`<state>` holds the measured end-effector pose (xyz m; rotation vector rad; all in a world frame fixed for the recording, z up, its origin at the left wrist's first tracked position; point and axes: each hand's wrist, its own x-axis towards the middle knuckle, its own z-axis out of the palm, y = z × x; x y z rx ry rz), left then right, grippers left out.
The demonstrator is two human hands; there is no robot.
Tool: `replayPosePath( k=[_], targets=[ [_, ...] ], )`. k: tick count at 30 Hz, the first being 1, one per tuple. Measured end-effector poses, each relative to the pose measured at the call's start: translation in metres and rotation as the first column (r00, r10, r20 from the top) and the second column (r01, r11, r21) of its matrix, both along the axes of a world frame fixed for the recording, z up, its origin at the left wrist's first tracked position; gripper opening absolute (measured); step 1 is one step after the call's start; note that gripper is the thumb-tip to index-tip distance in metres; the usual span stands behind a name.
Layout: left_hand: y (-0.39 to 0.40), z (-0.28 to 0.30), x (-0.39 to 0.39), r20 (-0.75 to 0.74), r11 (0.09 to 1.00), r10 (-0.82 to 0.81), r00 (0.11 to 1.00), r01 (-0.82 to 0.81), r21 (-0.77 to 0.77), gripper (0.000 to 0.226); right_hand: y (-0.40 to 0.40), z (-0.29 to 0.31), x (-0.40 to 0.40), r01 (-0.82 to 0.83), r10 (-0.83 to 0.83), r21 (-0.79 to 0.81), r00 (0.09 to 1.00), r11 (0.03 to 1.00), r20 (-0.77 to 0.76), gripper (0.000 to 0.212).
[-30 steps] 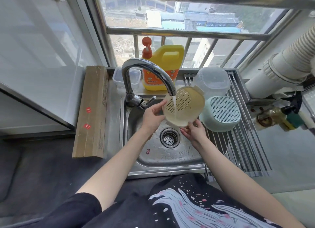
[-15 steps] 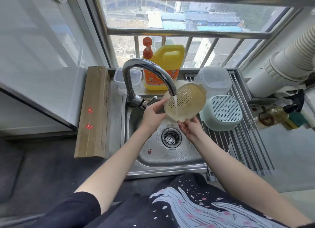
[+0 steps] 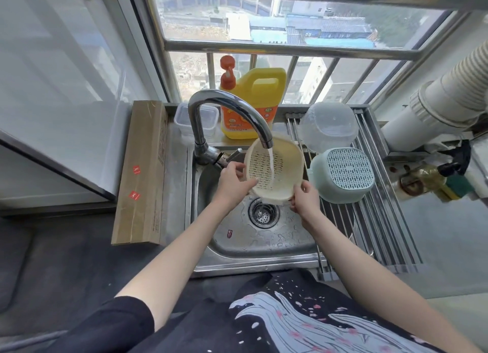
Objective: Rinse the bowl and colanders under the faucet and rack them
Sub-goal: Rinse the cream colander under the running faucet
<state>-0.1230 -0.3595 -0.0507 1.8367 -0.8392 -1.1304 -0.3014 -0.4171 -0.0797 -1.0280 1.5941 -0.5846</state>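
Observation:
A cream-yellow colander [image 3: 285, 168] is tilted under the faucet [image 3: 227, 107], its open side facing me, and water runs onto its slotted bottom. My left hand [image 3: 232, 183] grips its left rim. My right hand [image 3: 305, 201] holds its lower right edge. Both sit above the steel sink [image 3: 237, 244]. On the drying rack [image 3: 383, 228] to the right, a pale green colander [image 3: 343, 173] lies upside down. Behind it a clear plastic bowl [image 3: 327, 127] also rests upside down.
A yellow detergent jug [image 3: 253, 102] with an orange pump and a small clear lidded box [image 3: 208, 119] stand on the ledge behind the sink. A long cardboard box [image 3: 142, 173] lies left of the sink. A ribbed white pipe [image 3: 449, 94] and a gas valve [image 3: 422, 179] are at the right.
The cream colander has turned in my hands, so its inside faces me more. My left hand has shifted along the rim and my right hand has moved to the lower right edge.

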Motion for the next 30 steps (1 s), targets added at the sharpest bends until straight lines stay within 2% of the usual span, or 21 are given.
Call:
replayPosePath(
  k=[2, 8, 12, 16, 20, 21, 25, 27, 30],
  targets=[
    [0.003, 0.0, -0.002, 0.016, 1.0, 0.014, 1.0, -0.015, 0.027, 0.046, 0.007, -0.002, -0.003, -0.053, 0.054, 0.037, 0.997, 0.998, -0.046, 0.021],
    [0.01, 0.005, -0.006, 0.148, 0.999, -0.024, 0.989, 0.018, 0.043, 0.028, 0.026, -0.009, 0.001, -0.084, 0.097, 0.277, 0.995, 0.957, -0.031, 0.025],
    [0.014, 0.005, -0.003, 0.146, 0.994, -0.048, 0.988, 0.033, 0.105, 0.019, 0.039, -0.003, 0.002, -0.105, 0.132, 0.214, 0.984, 0.971, -0.119, 0.023],
    [0.021, -0.006, 0.002, 0.044, 0.971, -0.02, 0.999, 0.009, 0.239, 0.018, 0.046, 0.004, -0.004, -0.09, 0.102, 0.06, 0.965, 0.994, -0.242, 0.022],
    [0.029, -0.021, 0.002, -0.177, 0.867, -0.124, 0.976, 0.194, 0.46, 0.011, 0.044, 0.012, -0.013, -0.183, 0.172, 0.004, 0.915, 0.983, -0.364, 0.019],
    [0.031, -0.026, 0.0, -0.232, 0.838, -0.143, 0.962, 0.243, 0.489, 0.015, 0.043, 0.015, -0.014, -0.226, 0.205, -0.005, 0.892, 0.974, -0.403, 0.018],
    [0.037, -0.043, -0.008, -0.379, 0.781, -0.213, 0.9, 0.39, 0.487, 0.033, 0.038, 0.027, -0.017, -0.357, 0.296, -0.019, 0.802, 0.934, -0.519, 0.015],
    [0.038, -0.045, -0.012, -0.424, 0.751, -0.26, 0.868, 0.458, 0.476, 0.032, 0.037, 0.031, -0.017, -0.401, 0.31, -0.044, 0.769, 0.915, -0.559, 0.016],
    [0.035, -0.044, -0.017, -0.475, 0.761, -0.212, 0.854, 0.449, 0.469, 0.023, 0.036, 0.038, -0.019, -0.46, 0.302, -0.13, 0.744, 0.878, -0.596, 0.021]
  ],
)
